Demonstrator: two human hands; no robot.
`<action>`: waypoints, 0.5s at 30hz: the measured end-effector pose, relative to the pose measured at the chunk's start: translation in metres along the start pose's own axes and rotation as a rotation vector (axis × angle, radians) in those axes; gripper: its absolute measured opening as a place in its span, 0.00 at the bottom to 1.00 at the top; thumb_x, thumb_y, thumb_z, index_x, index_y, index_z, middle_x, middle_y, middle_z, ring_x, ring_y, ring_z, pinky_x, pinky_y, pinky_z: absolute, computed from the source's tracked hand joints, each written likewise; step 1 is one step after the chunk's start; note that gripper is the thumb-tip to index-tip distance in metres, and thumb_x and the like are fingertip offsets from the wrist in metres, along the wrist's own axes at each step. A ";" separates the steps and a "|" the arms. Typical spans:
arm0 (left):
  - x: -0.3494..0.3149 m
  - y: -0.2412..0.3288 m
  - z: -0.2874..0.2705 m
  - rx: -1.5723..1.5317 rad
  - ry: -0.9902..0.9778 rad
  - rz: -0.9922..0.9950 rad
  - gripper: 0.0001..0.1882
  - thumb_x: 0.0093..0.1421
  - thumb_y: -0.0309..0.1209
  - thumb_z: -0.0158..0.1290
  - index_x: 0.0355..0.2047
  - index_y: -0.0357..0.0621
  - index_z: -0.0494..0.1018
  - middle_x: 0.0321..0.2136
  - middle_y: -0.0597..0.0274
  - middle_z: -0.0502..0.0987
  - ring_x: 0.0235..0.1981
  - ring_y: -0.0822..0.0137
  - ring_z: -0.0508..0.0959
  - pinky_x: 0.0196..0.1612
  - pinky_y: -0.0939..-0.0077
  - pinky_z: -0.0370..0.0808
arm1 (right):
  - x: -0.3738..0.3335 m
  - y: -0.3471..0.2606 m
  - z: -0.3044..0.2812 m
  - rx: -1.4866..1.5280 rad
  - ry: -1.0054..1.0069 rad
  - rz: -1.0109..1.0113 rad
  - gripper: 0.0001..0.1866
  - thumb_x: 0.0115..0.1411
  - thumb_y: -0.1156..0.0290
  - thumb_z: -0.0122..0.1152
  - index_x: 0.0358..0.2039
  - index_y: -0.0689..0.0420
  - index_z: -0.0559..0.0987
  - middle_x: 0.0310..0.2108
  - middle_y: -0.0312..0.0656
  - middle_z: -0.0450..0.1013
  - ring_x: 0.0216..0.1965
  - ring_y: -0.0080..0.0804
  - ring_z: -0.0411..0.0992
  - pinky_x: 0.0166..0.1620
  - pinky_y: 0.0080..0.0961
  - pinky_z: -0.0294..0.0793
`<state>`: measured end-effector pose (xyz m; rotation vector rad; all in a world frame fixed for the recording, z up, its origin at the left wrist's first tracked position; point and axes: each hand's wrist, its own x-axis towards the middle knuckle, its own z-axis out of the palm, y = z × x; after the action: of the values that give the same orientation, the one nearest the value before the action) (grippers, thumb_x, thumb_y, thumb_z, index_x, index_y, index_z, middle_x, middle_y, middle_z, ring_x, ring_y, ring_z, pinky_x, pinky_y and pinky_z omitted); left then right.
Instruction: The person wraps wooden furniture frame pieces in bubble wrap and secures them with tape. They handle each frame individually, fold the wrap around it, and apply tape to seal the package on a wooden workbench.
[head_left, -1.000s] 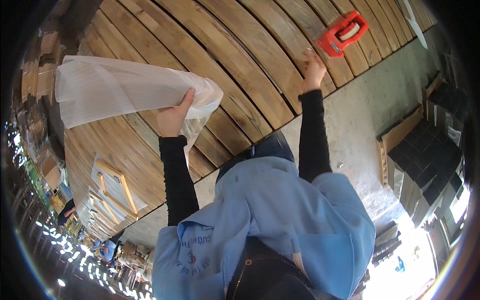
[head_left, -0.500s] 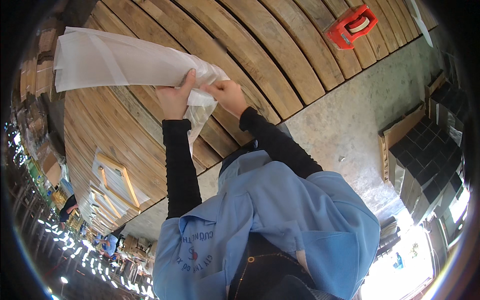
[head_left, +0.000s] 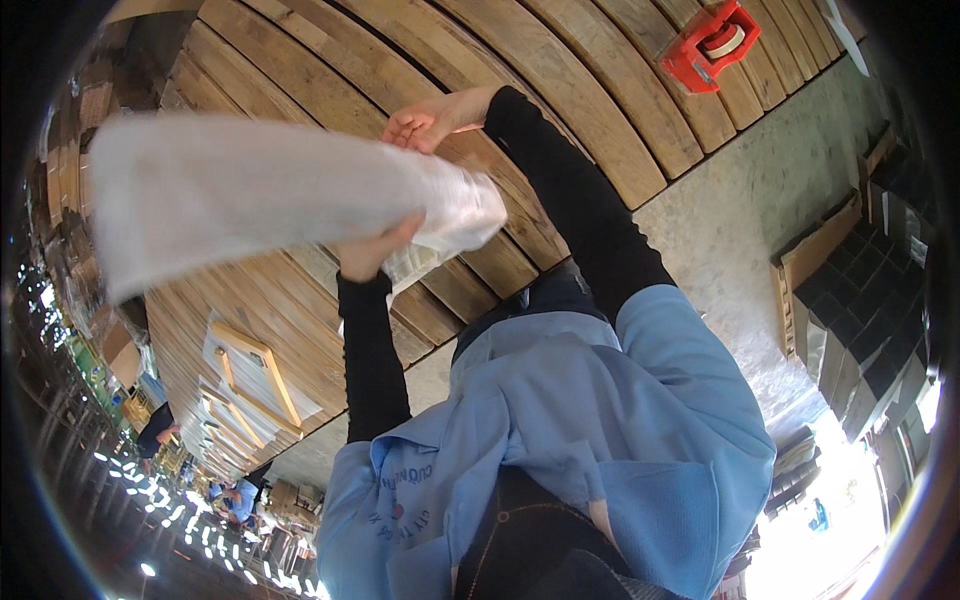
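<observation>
A long bundle wrapped in whitish translucent foam sheet (head_left: 250, 190) is held above the wooden slats, blurred by motion at its left end. My left hand (head_left: 375, 250) grips its near side, with the thumb lying over the wrap. At the far edge, my right hand (head_left: 432, 120) has bent fingers against the sheet, its fingertips partly hidden. The bundle's right end shows folded, shiny wrap. What lies inside the sheet cannot be made out.
Wooden slats (head_left: 570, 80) form the surface under the bundle. A red tape dispenser (head_left: 710, 48) stands at the far right of it. Light wooden frames (head_left: 255, 370) lie at the left. Dark stacked pieces (head_left: 860, 300) in cardboard are beyond the concrete floor (head_left: 720, 220). People are at work in the distance, lower left.
The bundle has tilted and turned, its left end swinging nearer. My right hand has gone from pinching the near side of the wrap to the far edge. My left hand has shifted nearer.
</observation>
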<state>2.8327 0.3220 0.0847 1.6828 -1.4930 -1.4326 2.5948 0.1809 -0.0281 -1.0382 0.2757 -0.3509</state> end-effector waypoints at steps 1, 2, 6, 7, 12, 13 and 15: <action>-0.026 -0.017 -0.017 0.049 -0.037 0.099 0.43 0.44 0.32 0.77 0.59 0.39 0.69 0.54 0.51 0.74 0.54 0.58 0.75 0.57 0.61 0.74 | -0.001 -0.002 0.000 -0.004 -0.028 0.022 0.52 0.52 0.40 0.73 0.68 0.57 0.62 0.64 0.44 0.64 0.66 0.32 0.61 0.66 0.35 0.59; -0.042 -0.016 -0.022 -0.092 -0.086 0.225 0.40 0.46 0.34 0.75 0.59 0.43 0.70 0.53 0.49 0.75 0.53 0.55 0.76 0.57 0.57 0.74 | -0.004 -0.011 0.015 0.067 0.038 -0.066 0.51 0.58 0.35 0.64 0.70 0.58 0.60 0.68 0.44 0.61 0.71 0.33 0.55 0.70 0.39 0.52; -0.037 0.080 -0.037 -0.911 -0.687 0.779 0.18 0.67 0.42 0.57 0.56 0.60 0.75 0.43 0.45 0.82 0.45 0.45 0.81 0.53 0.49 0.77 | 0.019 -0.052 0.102 0.013 -0.459 -0.188 0.55 0.59 0.34 0.63 0.71 0.62 0.56 0.71 0.45 0.56 0.73 0.33 0.51 0.73 0.38 0.47; -0.027 0.098 -0.039 -1.010 -0.807 0.858 0.17 0.67 0.42 0.57 0.55 0.62 0.76 0.44 0.48 0.82 0.46 0.46 0.81 0.53 0.51 0.77 | 0.025 -0.057 0.121 0.006 -0.578 -0.223 0.56 0.59 0.34 0.63 0.72 0.62 0.55 0.72 0.46 0.55 0.73 0.33 0.50 0.73 0.37 0.46; -0.038 0.097 -0.018 -1.546 -0.977 1.085 0.17 0.65 0.40 0.59 0.55 0.67 0.76 0.48 0.61 0.82 0.50 0.54 0.81 0.55 0.57 0.76 | 0.026 -0.027 0.140 0.250 -0.806 -0.042 0.63 0.49 0.39 0.77 0.69 0.72 0.57 0.68 0.47 0.62 0.67 0.33 0.60 0.68 0.36 0.60; -0.040 0.080 -0.019 -1.673 -0.941 1.054 0.19 0.64 0.39 0.61 0.56 0.67 0.76 0.49 0.62 0.82 0.50 0.57 0.81 0.56 0.57 0.75 | 0.012 -0.035 0.145 0.282 -0.668 -0.116 0.51 0.48 0.46 0.80 0.62 0.69 0.70 0.58 0.45 0.74 0.59 0.31 0.70 0.62 0.32 0.69; -0.046 0.042 -0.025 -1.799 -0.762 1.020 0.20 0.64 0.41 0.59 0.57 0.65 0.75 0.50 0.61 0.82 0.51 0.58 0.81 0.56 0.57 0.75 | -0.005 -0.053 0.164 0.178 -0.321 0.080 0.33 0.53 0.54 0.78 0.52 0.66 0.80 0.46 0.41 0.80 0.48 0.25 0.76 0.52 0.26 0.75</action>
<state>2.8442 0.3446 0.1471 -0.6487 -0.4436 -1.6785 2.6454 0.2874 0.0976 -0.8890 -0.0033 -0.1302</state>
